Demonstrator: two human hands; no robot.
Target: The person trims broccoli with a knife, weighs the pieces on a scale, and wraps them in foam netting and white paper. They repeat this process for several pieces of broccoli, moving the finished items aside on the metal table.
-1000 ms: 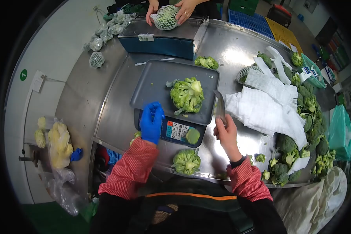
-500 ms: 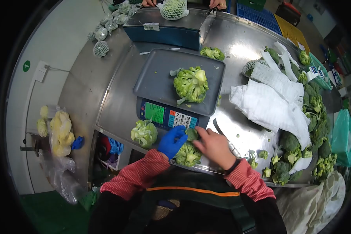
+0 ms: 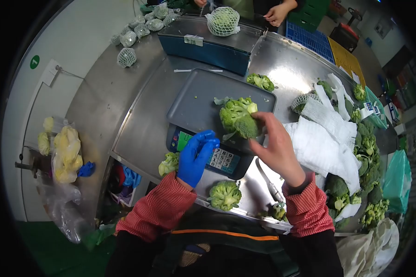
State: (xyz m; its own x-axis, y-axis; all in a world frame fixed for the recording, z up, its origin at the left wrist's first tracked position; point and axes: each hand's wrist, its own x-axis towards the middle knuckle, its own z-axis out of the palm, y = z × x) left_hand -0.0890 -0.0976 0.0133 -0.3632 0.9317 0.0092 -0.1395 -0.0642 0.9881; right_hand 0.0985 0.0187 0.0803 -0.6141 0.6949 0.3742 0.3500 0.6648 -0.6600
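Observation:
My right hand [image 3: 279, 145], bare, reaches over the grey scale tray [image 3: 196, 99] with its thumb and fingers around a dark green broccoli floret [image 3: 246, 126]. The floret rests against a larger broccoli head [image 3: 233, 111] lying on the tray. In a blue glove, my left hand [image 3: 195, 157] is above the scale's keypad [image 3: 223, 159] and partly covers the green display [image 3: 184, 140]. Its fingers curl in toward the thumb, with nothing visible between them. A trimmed broccoli head [image 3: 225, 195] sits at the table's front edge. Another broccoli piece [image 3: 169, 164] is partly hidden behind the glove.
A knife [image 3: 269, 180] lies right of the scale. White netting cloth [image 3: 323, 145] covers part of a broccoli pile [image 3: 367, 134]. Across the table, another person's hand [image 3: 276, 15] is near a net-wrapped head [image 3: 223, 21]. Several wrapped heads [image 3: 127, 56] are at far left.
My right hand has carried the small floret from the front edge up to the broccoli on the tray. My left hand has moved off the front broccoli head, which stays on the table.

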